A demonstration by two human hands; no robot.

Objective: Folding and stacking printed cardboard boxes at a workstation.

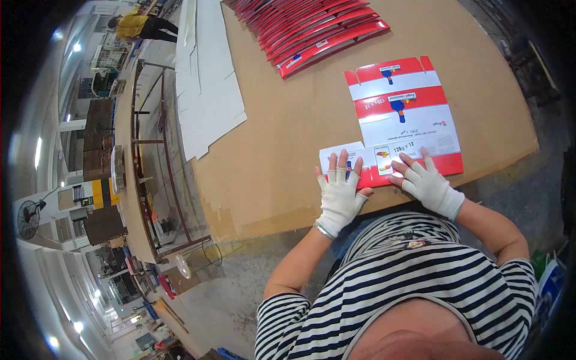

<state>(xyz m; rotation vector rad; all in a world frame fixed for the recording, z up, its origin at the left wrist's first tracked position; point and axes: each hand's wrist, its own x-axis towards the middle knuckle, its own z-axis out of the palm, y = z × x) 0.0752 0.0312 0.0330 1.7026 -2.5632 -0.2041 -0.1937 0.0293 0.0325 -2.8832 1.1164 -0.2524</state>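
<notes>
A flat red and white printed carton (408,120) lies on the brown tabletop near its front edge, with cut flaps at the far end. My left hand (341,195), in a white fingerless glove, presses its spread fingers on the carton's left flap. Gloved the same way, my right hand (429,185) rests with fingers apart on the near red and white panel. Neither hand grips anything.
Farther up the table (276,138) is a fanned stack of red cartons (318,36). White cardboard sheets (210,84) lie along the left edge. Beyond stand a metal-framed bench (141,174), a fan (29,217) and a person in a yellow top (132,26).
</notes>
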